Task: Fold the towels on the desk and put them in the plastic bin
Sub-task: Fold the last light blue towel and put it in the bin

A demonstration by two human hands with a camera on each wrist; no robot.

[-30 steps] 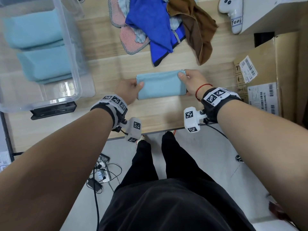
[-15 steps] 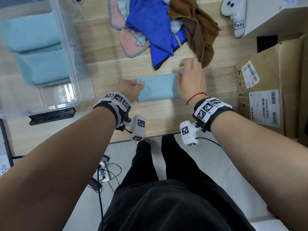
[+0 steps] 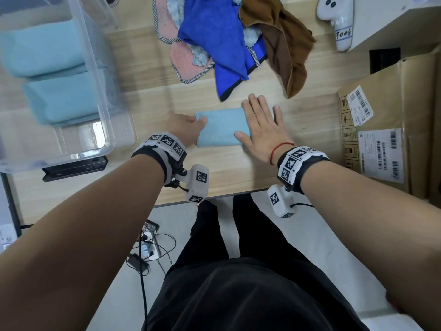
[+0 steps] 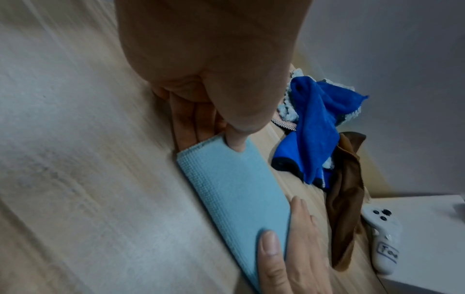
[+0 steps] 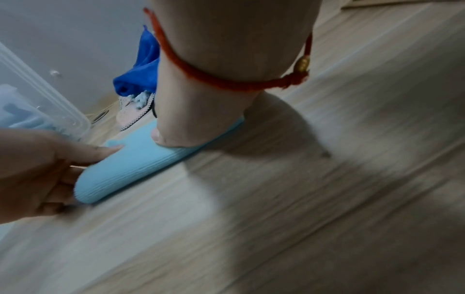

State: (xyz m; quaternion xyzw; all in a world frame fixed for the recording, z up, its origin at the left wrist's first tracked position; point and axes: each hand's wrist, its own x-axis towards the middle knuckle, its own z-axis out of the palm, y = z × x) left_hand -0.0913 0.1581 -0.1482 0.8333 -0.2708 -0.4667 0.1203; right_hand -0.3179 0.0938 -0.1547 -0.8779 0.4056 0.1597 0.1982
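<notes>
Folded light-blue towel [image 3: 220, 126] laid flat on bench [image 3: 229, 168], near edge, right of plastic bin [image 3: 100, 96]. Left end pinched by left hand [image 3: 186, 130], thumb on top, fingers tucked underneath. Right end pressed flat by right hand [image 3: 262, 130], fingers straight and spread, nothing grasped. Two folded towels seen in bin. Unfolded towel pile [image 3: 229, 41] lying farther back.

Plastic bin [image 3: 100, 96] cut by frame edge; desk [image 5: 327, 199] blurred (right wrist view).

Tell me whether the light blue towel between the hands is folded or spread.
Folded: the light blue towel lies as a compact layered rectangle, rounded fold edge showing in the wrist views.
</notes>
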